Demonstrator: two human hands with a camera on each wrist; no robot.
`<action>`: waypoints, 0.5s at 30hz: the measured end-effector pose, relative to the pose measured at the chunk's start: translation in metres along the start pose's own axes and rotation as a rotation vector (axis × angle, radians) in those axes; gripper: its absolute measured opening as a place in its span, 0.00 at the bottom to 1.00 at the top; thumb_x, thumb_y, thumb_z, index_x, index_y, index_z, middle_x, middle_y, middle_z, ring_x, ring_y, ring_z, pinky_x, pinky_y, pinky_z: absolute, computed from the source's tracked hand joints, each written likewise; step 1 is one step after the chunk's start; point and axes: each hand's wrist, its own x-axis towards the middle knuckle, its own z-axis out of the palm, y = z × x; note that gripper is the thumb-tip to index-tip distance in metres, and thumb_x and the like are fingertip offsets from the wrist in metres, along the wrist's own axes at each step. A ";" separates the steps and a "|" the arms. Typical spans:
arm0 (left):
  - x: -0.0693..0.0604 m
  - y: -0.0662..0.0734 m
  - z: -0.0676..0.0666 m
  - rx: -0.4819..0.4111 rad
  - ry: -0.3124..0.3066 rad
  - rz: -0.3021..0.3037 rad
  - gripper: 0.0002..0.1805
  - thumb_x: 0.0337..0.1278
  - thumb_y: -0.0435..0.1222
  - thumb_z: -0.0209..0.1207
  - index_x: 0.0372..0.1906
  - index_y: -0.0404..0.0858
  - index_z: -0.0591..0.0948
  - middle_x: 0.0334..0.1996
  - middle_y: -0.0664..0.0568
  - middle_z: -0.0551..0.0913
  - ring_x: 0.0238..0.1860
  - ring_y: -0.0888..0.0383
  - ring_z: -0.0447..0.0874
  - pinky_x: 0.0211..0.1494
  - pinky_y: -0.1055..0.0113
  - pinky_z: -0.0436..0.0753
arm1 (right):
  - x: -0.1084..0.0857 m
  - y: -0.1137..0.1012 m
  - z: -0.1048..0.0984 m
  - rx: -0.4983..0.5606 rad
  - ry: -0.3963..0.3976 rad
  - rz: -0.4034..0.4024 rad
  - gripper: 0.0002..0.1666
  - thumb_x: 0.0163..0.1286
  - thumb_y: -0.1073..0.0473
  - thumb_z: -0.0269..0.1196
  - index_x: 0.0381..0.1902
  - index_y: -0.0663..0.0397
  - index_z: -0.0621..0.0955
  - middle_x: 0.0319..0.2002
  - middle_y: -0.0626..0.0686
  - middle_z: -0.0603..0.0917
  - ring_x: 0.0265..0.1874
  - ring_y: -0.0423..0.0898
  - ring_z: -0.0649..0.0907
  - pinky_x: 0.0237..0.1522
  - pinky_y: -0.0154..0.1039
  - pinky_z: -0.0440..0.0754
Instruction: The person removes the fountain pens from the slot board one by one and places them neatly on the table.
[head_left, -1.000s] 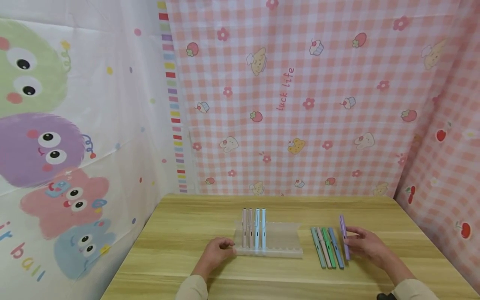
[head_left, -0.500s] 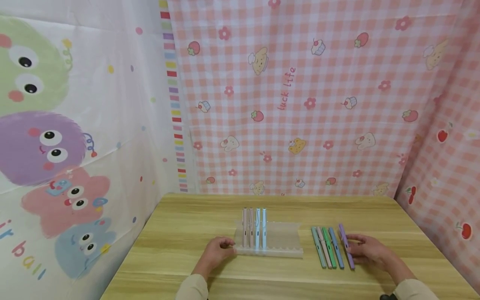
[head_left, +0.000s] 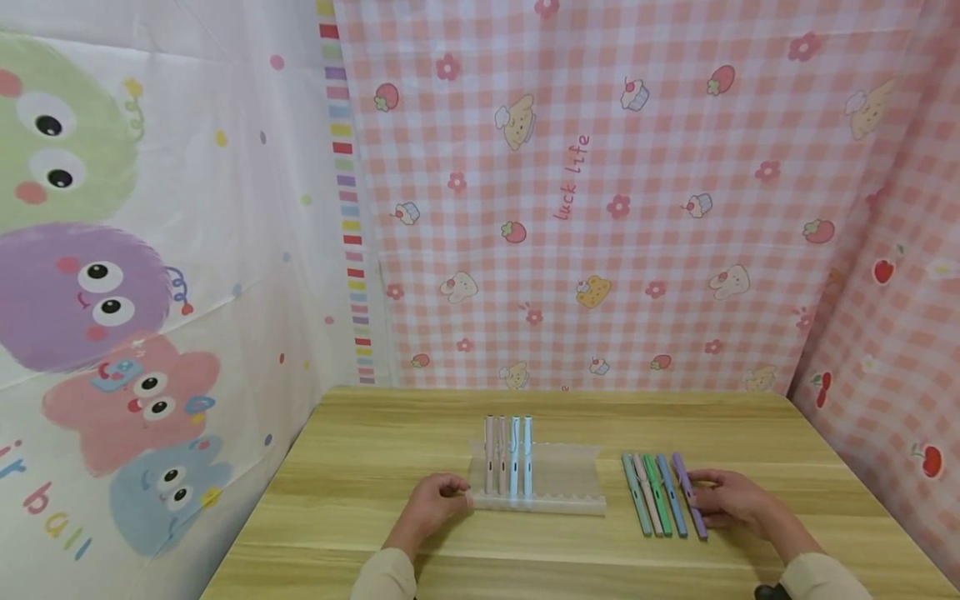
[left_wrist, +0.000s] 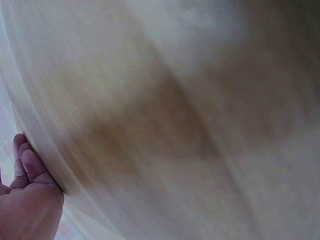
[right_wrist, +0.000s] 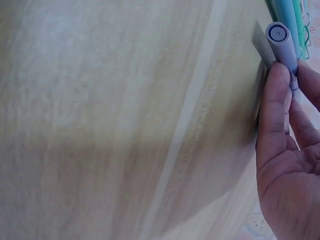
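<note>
In the head view, my left hand point(head_left: 437, 503) is at the left end of a clear plastic pen stand point(head_left: 562, 476), its thumb and fingers at the front corner. Two pinkish-brown pens point(head_left: 496, 458) and two light blue pens point(head_left: 521, 458) stand upright side by side in the stand's left slots. My right hand point(head_left: 738, 502) pinches a purple pen point(head_left: 689, 496) low over the table; its round end point(right_wrist: 278, 33) faces the right wrist camera. Left of it lie a grey-green pen point(head_left: 637, 495), a beige pen point(head_left: 648, 495), a green pen point(head_left: 658, 495) and a blue pen point(head_left: 672, 495).
A light wooden table point(head_left: 337, 467) carries everything. Behind it hangs a pink checked cloth point(head_left: 570, 250). A white cartoon-print cloth point(head_left: 247, 333) closes the left side, and a cherry-print cloth point(head_left: 892, 350) the right.
The purple pen has come down from a raised, more upright pose to lie nearly parallel beside the blue pen, with my right hand still on it. My left hand has stayed in place.
</note>
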 end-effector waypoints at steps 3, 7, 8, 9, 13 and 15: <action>0.000 0.000 0.000 0.000 0.001 -0.001 0.09 0.50 0.28 0.70 0.37 0.29 0.84 0.37 0.46 0.80 0.40 0.54 0.76 0.45 0.60 0.76 | -0.001 -0.004 0.004 -0.041 0.017 -0.002 0.39 0.69 0.69 0.61 0.67 0.83 0.54 0.37 0.55 0.83 0.34 0.48 0.84 0.36 0.41 0.84; -0.001 0.000 0.000 0.004 0.002 -0.005 0.09 0.50 0.28 0.70 0.37 0.29 0.84 0.36 0.46 0.80 0.39 0.55 0.76 0.45 0.59 0.75 | -0.001 -0.007 0.008 -0.075 0.052 0.010 0.38 0.68 0.69 0.60 0.67 0.83 0.56 0.34 0.54 0.83 0.32 0.47 0.84 0.34 0.41 0.84; -0.001 0.001 0.000 0.005 0.002 -0.004 0.09 0.50 0.28 0.70 0.37 0.29 0.84 0.36 0.46 0.80 0.39 0.55 0.76 0.45 0.59 0.75 | -0.001 -0.007 0.008 -0.086 0.058 0.013 0.37 0.68 0.69 0.60 0.66 0.83 0.56 0.34 0.54 0.83 0.31 0.47 0.84 0.34 0.41 0.84; -0.001 0.001 0.000 0.006 0.003 -0.003 0.09 0.50 0.28 0.70 0.37 0.29 0.84 0.36 0.46 0.80 0.39 0.55 0.75 0.45 0.59 0.75 | -0.001 -0.007 0.009 -0.092 0.077 0.026 0.37 0.68 0.69 0.60 0.67 0.83 0.57 0.33 0.54 0.83 0.31 0.47 0.84 0.34 0.40 0.84; -0.001 0.002 0.000 0.005 0.005 -0.005 0.09 0.50 0.28 0.70 0.37 0.29 0.84 0.37 0.46 0.79 0.40 0.54 0.75 0.45 0.59 0.75 | 0.000 -0.008 0.011 -0.117 0.125 0.063 0.36 0.68 0.69 0.61 0.67 0.81 0.60 0.32 0.54 0.83 0.30 0.47 0.83 0.33 0.40 0.83; -0.001 0.002 0.000 0.003 0.004 -0.009 0.10 0.50 0.29 0.70 0.38 0.30 0.84 0.37 0.46 0.79 0.40 0.54 0.75 0.45 0.59 0.75 | 0.001 -0.009 0.012 -0.121 0.144 0.078 0.35 0.67 0.69 0.61 0.67 0.80 0.60 0.32 0.54 0.83 0.30 0.47 0.83 0.33 0.40 0.83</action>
